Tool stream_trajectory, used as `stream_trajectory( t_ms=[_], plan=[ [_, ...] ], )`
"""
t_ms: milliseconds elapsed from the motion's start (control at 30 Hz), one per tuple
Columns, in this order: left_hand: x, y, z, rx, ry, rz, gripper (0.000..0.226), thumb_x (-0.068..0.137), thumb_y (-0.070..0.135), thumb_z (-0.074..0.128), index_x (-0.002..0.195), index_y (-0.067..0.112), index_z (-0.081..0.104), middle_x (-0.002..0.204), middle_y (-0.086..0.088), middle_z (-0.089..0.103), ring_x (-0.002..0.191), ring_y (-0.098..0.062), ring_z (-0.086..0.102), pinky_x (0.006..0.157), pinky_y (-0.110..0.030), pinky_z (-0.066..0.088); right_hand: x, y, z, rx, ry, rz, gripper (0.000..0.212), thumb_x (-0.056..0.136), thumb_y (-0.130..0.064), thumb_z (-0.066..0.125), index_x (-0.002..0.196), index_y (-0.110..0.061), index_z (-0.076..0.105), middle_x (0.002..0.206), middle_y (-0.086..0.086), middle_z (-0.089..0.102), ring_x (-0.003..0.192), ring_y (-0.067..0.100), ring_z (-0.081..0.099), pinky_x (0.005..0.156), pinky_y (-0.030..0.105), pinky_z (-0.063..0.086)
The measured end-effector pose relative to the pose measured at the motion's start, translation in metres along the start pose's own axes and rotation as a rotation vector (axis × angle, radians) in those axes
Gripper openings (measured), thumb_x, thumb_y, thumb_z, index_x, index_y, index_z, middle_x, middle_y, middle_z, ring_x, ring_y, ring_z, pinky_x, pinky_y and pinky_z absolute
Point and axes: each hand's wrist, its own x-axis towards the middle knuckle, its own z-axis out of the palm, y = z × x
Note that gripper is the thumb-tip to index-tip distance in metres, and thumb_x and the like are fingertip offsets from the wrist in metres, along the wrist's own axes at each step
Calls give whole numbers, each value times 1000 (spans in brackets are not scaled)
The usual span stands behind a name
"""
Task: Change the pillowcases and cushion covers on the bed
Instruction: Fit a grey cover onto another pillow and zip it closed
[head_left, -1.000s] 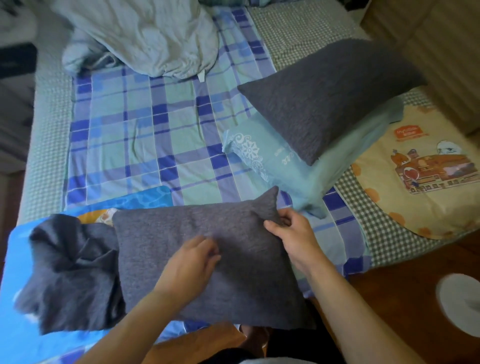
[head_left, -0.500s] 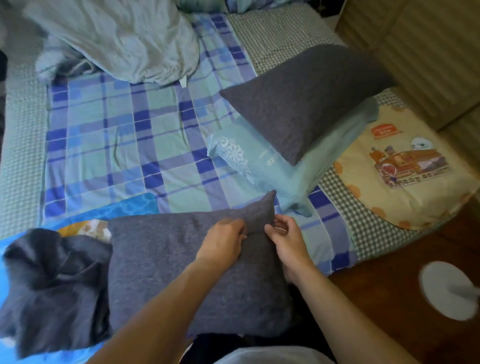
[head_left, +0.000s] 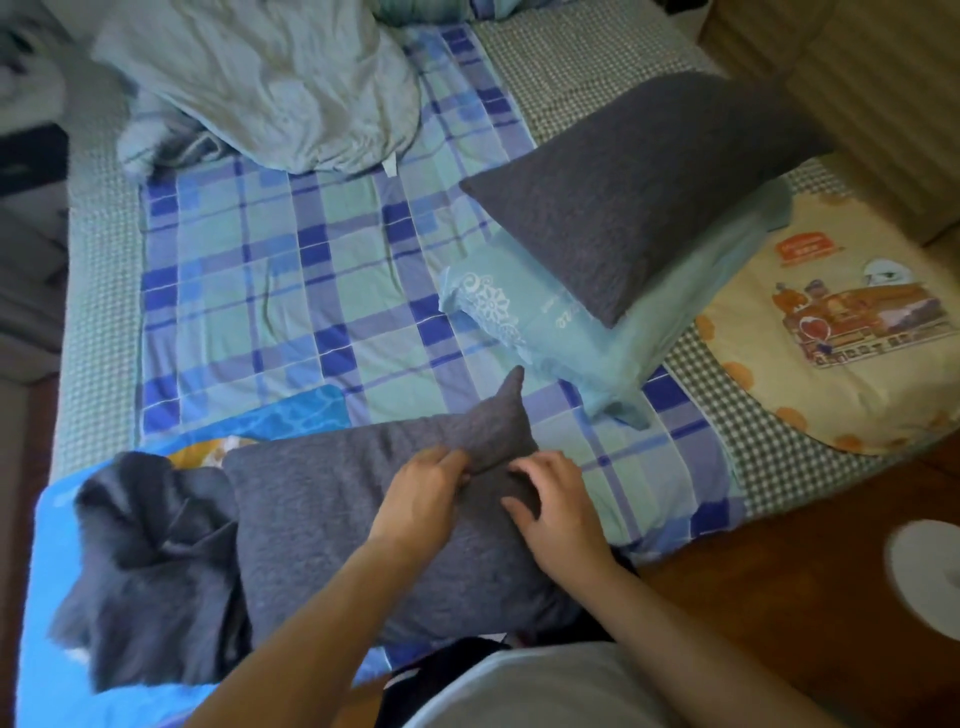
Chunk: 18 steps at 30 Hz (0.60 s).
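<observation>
Under both hands, at the near edge of the bed (head_left: 98, 291), lies a dark grey pillow (head_left: 332, 525) in its knitted-looking cover. The left hand (head_left: 423, 496) is closed in a pinch on the cover near the pillow's far right corner, bunching the cloth so that the corner (head_left: 511, 395) stands up in a point just beyond the fingertips. The right hand (head_left: 558, 506) rests just beside it, fingers loosely spread and curled down onto the same cover, with the thumb pressing the fabric; whether it actually grips the cloth cannot be told.

Left of the left hand, touching the pillow's left end, a loose heap of dark grey fabric (head_left: 150, 582) lies crumpled on a bright blue printed cloth (head_left: 47, 545) that runs under the pillow as well.

Beyond the hands spreads a blue and green plaid sheet (head_left: 291, 270). Farther off and to the right of the right hand, a second dark grey pillow (head_left: 639, 202) lies tilted on top of a pale teal pillow (head_left: 571, 332) with a white lace-like print at its near end. Right of these, a cream cushion (head_left: 831, 332) with a cartoon picture rests on the green checked bedding. At the far side, beyond the left hand, a rumpled pale green quilt (head_left: 270, 78) is piled up.

Right of the right forearm there is dark wooden floor (head_left: 779, 571), with a white round object (head_left: 930, 577) at the frame's edge.
</observation>
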Motion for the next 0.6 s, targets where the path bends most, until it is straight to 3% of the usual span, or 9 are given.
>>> stream_trajectory(
  t_ms=[100, 167, 233, 367, 467, 533, 600],
  plan=[
    [-4, -1, 1, -92, 19, -5, 16, 93, 23, 52, 88, 18, 66, 84, -1, 60, 77, -25, 60, 66, -40, 52, 1, -3, 4, 28, -1, -9, 43, 89, -25, 72, 128, -21, 57, 121, -4, 51, 111, 10, 48, 94, 21, 40],
    [-10, 3, 2, -135, 26, -2, 17, 92, 23, 50, 86, 20, 66, 84, 2, 58, 78, -22, 58, 66, -38, 50, 9, -5, 2, 235, 160, 160, 35, 91, -17, 71, 123, -20, 58, 115, -4, 53, 99, 3, 55, 88, 17, 45],
    [-18, 7, 3, -164, 50, 10, 17, 93, 23, 50, 85, 21, 65, 85, 5, 56, 79, -18, 55, 68, -34, 47, 28, -5, -11, 435, 179, 336, 31, 94, -17, 67, 124, -22, 59, 116, -5, 58, 100, 1, 57, 92, 18, 47],
    [-32, 5, 7, -147, 74, 50, 15, 93, 17, 55, 84, 22, 66, 83, 8, 55, 79, -13, 47, 71, -29, 43, 70, -1, -44, 673, -222, 354, 31, 98, -19, 63, 129, -19, 65, 121, -9, 69, 113, 2, 63, 104, 24, 47],
    [-32, 3, 8, -130, 88, 55, 14, 96, 17, 57, 87, 25, 65, 86, 9, 51, 81, -13, 44, 75, -32, 43, 91, 4, -49, 605, -505, 321, 32, 88, -17, 76, 119, -18, 69, 115, -2, 74, 114, 15, 66, 103, 29, 49],
    [-33, 5, 7, -146, 87, 47, 13, 97, 17, 57, 89, 25, 63, 89, 10, 50, 84, -14, 45, 77, -34, 44, 98, 6, -46, 504, -551, 340, 37, 79, -17, 83, 113, -15, 68, 113, 5, 73, 113, 23, 66, 104, 38, 50],
    [-37, 8, 6, -186, 84, 48, 14, 98, 16, 56, 89, 24, 62, 91, 11, 49, 84, -12, 44, 78, -34, 44, 99, 11, -43, 630, -564, 434, 41, 81, -5, 79, 119, -4, 64, 120, 16, 70, 117, 28, 64, 106, 41, 49]
  ],
)
